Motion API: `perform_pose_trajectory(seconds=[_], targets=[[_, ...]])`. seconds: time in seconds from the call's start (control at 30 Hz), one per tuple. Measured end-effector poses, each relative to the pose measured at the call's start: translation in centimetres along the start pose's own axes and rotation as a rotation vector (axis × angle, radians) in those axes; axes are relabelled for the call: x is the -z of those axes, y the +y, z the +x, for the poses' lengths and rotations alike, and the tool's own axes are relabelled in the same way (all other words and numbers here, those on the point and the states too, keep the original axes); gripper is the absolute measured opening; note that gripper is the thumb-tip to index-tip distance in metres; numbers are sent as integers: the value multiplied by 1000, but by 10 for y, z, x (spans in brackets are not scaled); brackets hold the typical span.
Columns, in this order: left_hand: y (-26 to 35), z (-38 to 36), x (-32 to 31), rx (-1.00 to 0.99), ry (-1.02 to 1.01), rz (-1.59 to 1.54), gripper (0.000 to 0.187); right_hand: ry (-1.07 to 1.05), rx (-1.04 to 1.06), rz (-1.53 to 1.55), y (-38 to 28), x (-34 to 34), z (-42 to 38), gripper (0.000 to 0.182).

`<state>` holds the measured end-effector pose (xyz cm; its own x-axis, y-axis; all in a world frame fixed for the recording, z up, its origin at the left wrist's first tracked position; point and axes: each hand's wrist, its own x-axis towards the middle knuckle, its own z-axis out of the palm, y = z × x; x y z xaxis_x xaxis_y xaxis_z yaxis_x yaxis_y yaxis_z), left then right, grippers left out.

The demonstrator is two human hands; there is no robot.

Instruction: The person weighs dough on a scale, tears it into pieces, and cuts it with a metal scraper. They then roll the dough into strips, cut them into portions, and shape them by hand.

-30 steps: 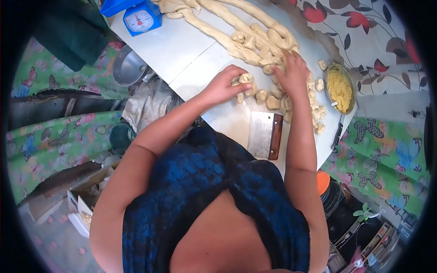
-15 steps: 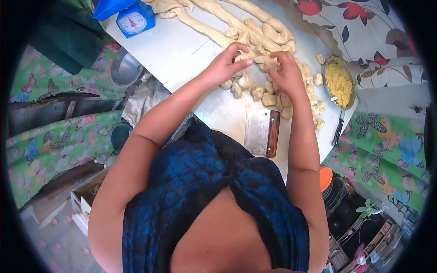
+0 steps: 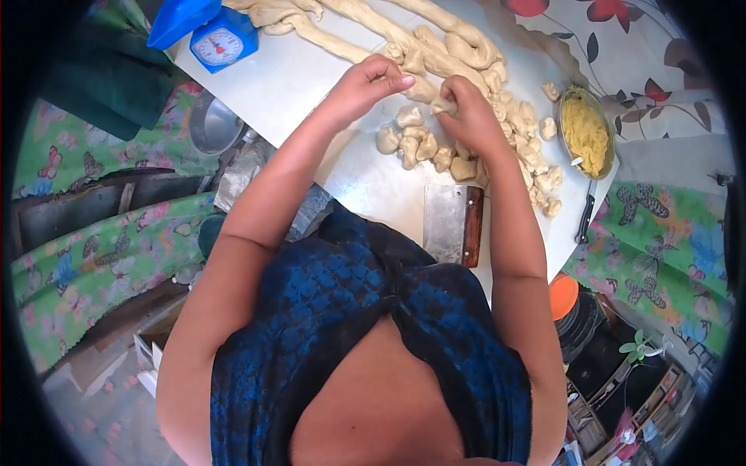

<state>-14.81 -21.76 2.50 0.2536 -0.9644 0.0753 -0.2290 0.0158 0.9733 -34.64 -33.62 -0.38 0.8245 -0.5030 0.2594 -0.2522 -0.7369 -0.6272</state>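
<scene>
Here I'm pinching a small dough piece between the thumb and fingers of my right hand, and it's showing pale cream and smooth where it's peeking out. My left hand is sitting just to the left of it, thumb and forefinger curling toward each other; whether they're gripping anything, I can't tell from this angle. I'm judging this piece light, soft and slightly tacky, so I'm favouring a gentle hold at its edges, since hard squeezing would be denting it. Beyond my hands, long dough ropes are stretching away; nearer me, below my hands, creased dough lumps are clustering, with a scraper lying nearer still.
</scene>
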Motion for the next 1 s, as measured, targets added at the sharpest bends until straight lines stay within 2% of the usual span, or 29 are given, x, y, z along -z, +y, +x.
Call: perform_pose_trajectory(seconds=[0.03,0.1,0.17,0.2,0.23,0.3,0.33,0.37,0.43,0.47,0.6,0.67,0.7,0.77,0.8,0.87,0.9,0.97,1.0], targets=[[2,3,5,153,-94,64,27,1,-4,0,-9,8,-7,43],[-14,20,9,115,-70,111,33,-31,-291,412,-29,25,-22,32],[-22,37,12,-162,166,564,37,34,-371,439,-29,33,-35,27],[-28,51,12,-98,203,630,45,97,-446,467,-27,37,-42,22],[-33,60,9,-99,196,623,45,100,-453,462,-25,41,-48,22],[-37,74,-2,34,180,829,54,268,-366,112,-19,49,-58,18],[-26,77,-12,163,98,953,60,286,-313,1,-9,47,-63,30],[-28,75,-20,157,94,952,60,290,-317,-3,-2,42,-68,30],[-35,71,-34,63,99,1126,54,277,-259,-182,-3,34,-74,44],[-37,71,-34,32,101,1047,45,168,-321,-367,-6,24,-78,56],[-28,62,-26,-44,-19,899,39,113,-216,-412,-51,9,-83,51],[-22,49,-22,-161,-45,646,38,-142,-235,-351,-63,11,-83,51],[-17,37,-23,-162,-50,648,38,-139,-239,-348,-64,13,-86,51],[-6,11,-23,-230,-160,347,38,-231,-209,-277,-59,19,-91,50],[-7,2,-22,-227,-164,348,38,-231,-212,-273,-54,21,-94,50],[-17,-15,-20,-311,-333,689,45,-6,-314,-158,-40,25,-99,51],[-20,-22,-20,-306,-333,688,45,-10,-315,-156,-33,26,-99,51],[-26,-32,-21,-333,-122,833,52,211,-380,-457,-20,26,-96,56],[-28,-35,-22,-333,-124,832,52,212,-422,-484,-22,25,-92,60]])
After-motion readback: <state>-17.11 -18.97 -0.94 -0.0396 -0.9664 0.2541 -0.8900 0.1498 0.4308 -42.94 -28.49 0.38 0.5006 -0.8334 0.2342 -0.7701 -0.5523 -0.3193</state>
